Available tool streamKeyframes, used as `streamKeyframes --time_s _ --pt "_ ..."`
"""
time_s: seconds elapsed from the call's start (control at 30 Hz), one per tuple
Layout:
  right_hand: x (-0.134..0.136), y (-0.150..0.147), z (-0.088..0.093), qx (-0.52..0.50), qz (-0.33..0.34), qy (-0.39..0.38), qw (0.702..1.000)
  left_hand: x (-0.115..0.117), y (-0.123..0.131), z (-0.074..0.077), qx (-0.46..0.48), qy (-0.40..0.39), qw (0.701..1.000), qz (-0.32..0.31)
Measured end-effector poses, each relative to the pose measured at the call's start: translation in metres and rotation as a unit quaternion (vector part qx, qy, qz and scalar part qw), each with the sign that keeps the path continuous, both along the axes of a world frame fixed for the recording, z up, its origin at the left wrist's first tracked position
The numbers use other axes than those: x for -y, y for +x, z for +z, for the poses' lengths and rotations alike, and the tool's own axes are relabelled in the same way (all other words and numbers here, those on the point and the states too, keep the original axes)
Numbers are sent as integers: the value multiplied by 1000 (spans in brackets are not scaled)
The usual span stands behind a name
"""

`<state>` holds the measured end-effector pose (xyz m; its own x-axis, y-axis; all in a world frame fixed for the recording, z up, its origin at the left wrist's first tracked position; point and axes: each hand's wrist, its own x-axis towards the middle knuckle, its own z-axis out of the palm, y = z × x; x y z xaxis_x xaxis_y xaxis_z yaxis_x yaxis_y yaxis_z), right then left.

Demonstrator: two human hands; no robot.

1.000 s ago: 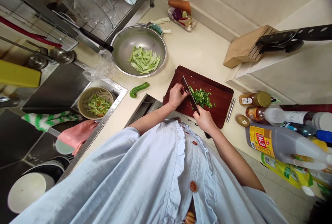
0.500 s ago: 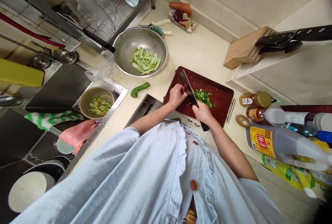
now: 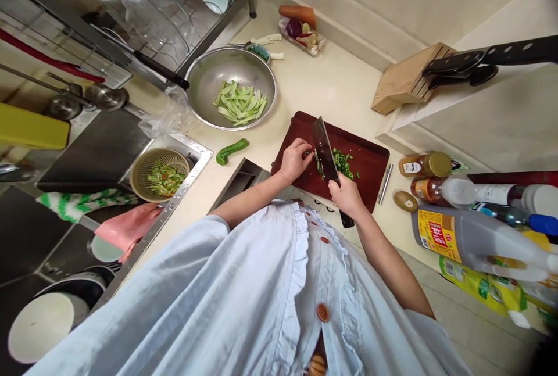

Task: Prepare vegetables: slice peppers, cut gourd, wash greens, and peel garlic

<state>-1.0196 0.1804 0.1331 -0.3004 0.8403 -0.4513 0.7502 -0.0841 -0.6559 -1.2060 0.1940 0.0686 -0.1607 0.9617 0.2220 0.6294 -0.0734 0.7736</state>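
My right hand [image 3: 347, 194] is wrapped round the black handle of a cleaver [image 3: 325, 146], its dark blade slanting across the chopping board [image 3: 366, 174]. My left hand [image 3: 295, 161] is on the board's left part, left of the blade, with fingers bent and fingertips apart from the thumb. Small green bits lie close to those fingertips; whether they touch is hard to see. Chopped green pepper [image 3: 343, 162] lies to the right of the blade, and more cut bits show along its left side. The board is dark red-brown with a raised rim.
A whole green pepper [image 3: 232, 151] lies left of the board. Behind it stands a wok [image 3: 265, 88] with pale green slices. A colander [image 3: 138, 175] of cut vegetables sits by the sink edge. A knife block [image 3: 394, 88] and several bottles, including a large jug [image 3: 475, 236], line the right.
The cleaver has shifted right relative to my left hand, and green bits now show left of the blade. My left fingers have loosened from a tighter curl. The view has shifted slightly.
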Motion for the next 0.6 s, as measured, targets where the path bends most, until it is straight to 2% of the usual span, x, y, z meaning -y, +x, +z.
streamKeyframes --time_s 0.1,0.23,0.47,0.6 --pt "12 4 13 50 31 37 998 1 -2 -4 -25 -11 1000 -1" --pt "22 1 21 85 62 26 994 -2 -2 -8 -42 -40 998 19" --pt "8 -8 2 80 62 16 995 -1 -1 -5 -37 -32 998 27" --pt "9 -6 5 69 60 21 996 0 -1 -7 -46 -20 998 40"
